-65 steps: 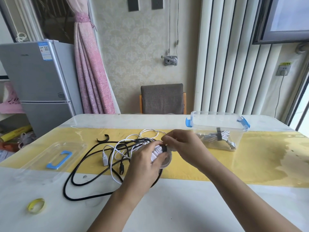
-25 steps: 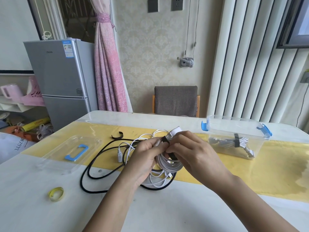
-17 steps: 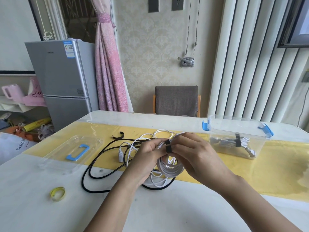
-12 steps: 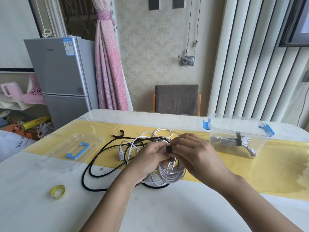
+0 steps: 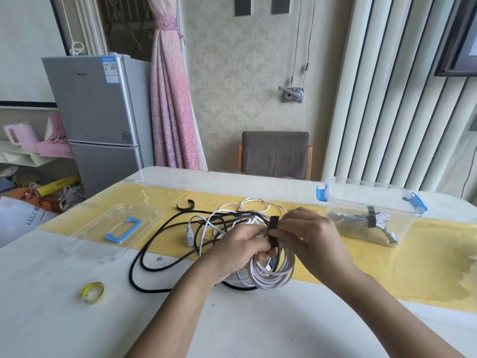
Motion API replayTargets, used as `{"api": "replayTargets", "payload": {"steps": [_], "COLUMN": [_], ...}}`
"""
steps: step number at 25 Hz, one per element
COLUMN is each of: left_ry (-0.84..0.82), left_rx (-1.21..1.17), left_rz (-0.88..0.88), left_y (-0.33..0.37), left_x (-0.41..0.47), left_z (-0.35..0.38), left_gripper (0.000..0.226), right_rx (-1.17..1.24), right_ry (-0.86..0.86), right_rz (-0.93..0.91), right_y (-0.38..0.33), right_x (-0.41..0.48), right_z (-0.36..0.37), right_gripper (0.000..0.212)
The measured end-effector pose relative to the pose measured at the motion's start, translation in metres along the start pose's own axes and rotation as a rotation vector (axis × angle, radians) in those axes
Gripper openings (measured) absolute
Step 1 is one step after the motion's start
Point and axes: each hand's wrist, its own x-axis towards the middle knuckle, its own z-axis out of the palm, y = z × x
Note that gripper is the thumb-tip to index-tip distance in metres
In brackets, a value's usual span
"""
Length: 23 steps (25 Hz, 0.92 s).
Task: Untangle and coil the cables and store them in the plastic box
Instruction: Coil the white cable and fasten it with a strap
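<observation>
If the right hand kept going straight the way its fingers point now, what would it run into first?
The black strap on the white cable coil, which the right hand now pinches. Right behind it is the left hand. Depth is hard to judge.

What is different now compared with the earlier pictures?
The black strap has been drawn round the white coil, whose loops now hang below the hands. The left hand still grips the coil; the right hand pinches the strap. Loose black cable, lid and plastic box with its bundle stayed put.
</observation>
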Motion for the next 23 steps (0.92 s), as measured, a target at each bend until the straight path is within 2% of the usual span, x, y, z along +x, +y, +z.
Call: {"api": "replayTargets", "payload": {"steps": [5, 8, 11, 15, 17, 19, 21, 23], "left_ry": [0.028, 0.037, 0.072, 0.080, 0.075, 0.115, 0.169, 0.206], "left_rx": [0.131, 0.111, 0.137, 0.240, 0.203, 0.140, 0.068, 0.022], "left_rz": [-0.003, 0.055, 0.096, 0.100, 0.110, 0.106, 0.072, 0.056], "left_y": [0.002, 0.005, 0.002, 0.000, 0.001, 0.001, 0.000, -0.001], "left_x": [-0.002, -0.004, -0.002, 0.000, 0.000, 0.001, 0.000, 0.000], "left_z": [0.001, 0.003, 0.003, 0.004, 0.005, 0.006, 0.007, 0.007], "left_gripper": [0.010, 0.014, 0.006, 0.015, 0.012, 0.006, 0.020, 0.034], "right_rx": [0.216, 0.260, 0.256, 0.293, 0.253, 0.183, 0.029, -0.061], "right_ry": [0.001, -0.025, -0.021, 0.117, 0.143, 0.121, 0.091, 0.060], "right_rz": [0.289, 0.366, 0.382, 0.459, 0.414, 0.290, 0.163, 0.117], "right_y": [-0.001, -0.006, -0.010, -0.009, -0.008, -0.007, -0.004, -0.002], "right_x": [0.000, 0.003, 0.003, 0.002, 0.002, 0.001, -0.002, -0.003], "right_z": [0.002, -0.001, -0.001, 0.004, 0.007, 0.009, 0.012, 0.012], "right_gripper": [0.011, 0.011, 0.012, 0.023, 0.024, 0.009, 0.010, 0.020]}}
